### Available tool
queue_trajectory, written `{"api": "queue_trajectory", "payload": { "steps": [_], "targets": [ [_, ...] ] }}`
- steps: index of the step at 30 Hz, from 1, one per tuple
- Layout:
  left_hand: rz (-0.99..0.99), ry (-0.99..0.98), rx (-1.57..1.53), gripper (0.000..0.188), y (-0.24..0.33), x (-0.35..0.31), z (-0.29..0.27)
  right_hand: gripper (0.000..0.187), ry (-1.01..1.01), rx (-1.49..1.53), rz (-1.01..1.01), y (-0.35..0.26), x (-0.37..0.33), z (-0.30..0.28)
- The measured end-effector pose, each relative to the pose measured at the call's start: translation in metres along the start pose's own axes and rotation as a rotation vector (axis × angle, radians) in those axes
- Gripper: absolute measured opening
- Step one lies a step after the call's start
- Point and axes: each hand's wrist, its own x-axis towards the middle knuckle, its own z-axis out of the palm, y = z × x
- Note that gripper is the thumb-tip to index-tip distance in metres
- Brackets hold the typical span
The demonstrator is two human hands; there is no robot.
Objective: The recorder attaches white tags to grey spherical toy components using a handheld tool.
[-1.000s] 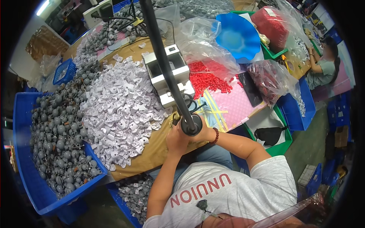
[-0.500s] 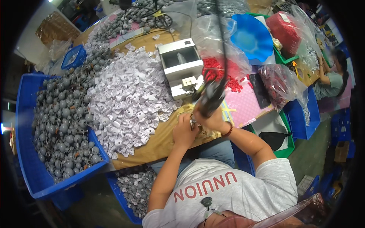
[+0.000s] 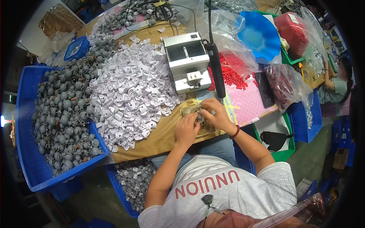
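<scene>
At the front edge of the bench, my left hand (image 3: 186, 129) is closed with its fingertips on a small grey part (image 3: 198, 116), whose exact kind I cannot make out. My right hand (image 3: 217, 116) is bent beside it, thumb and fingers drawn together over the part; what they pinch is hidden. Beneath both hands lies a brownish work pad (image 3: 207, 128). A black electric screwdriver (image 3: 216, 70) hangs upright on its cord just beyond my right hand, untouched. Behind my hands stands a metal screw feeder (image 3: 187, 62).
White plastic pieces (image 3: 129, 91) are heaped to the left, beside a blue bin (image 3: 26, 159) of grey ball-shaped parts (image 3: 64, 117). Red pieces (image 3: 232, 76), a phone (image 3: 264, 89) and a blue bowl (image 3: 258, 36) lie to the right. Another person (image 3: 336, 85) sits at far right.
My right hand has let go of the electric screwdriver, which now hangs above and beyond it. That hand has come to the part at my left fingertips.
</scene>
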Motion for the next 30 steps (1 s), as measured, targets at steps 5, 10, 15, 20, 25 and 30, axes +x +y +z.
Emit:
{"api": "queue_trajectory", "payload": {
  "steps": [5, 10, 15, 20, 25, 30],
  "targets": [
    [-0.012, 0.007, -0.022, 0.036, 0.004, 0.002, -0.002, 0.01, -0.047, 0.207, 0.186, 0.002, -0.003, 0.022],
    [-0.017, -0.007, -0.022, 0.038, 0.004, 0.002, 0.0, 0.011, 0.13, 0.291, 0.331, 0.007, 0.007, 0.045],
    [-0.021, -0.039, -0.02, 0.038, 0.0, 0.002, -0.004, 0.014, 0.136, 0.259, 0.32, 0.011, 0.015, 0.055],
    [-0.072, -0.107, -0.107, 0.04, -0.005, -0.029, -0.048, 0.021, -0.298, 0.629, 0.505, 0.005, 0.009, 0.019],
    [-0.33, -0.788, 0.148, 0.042, -0.035, -0.11, -0.197, 0.026, -0.56, 0.619, 0.463, 0.019, -0.009, -0.018],
    [-0.632, -0.256, 0.469, 0.037, -0.059, -0.103, -0.239, 0.026, -0.53, 0.538, 0.543, 0.032, -0.018, -0.017]
  ]
}}
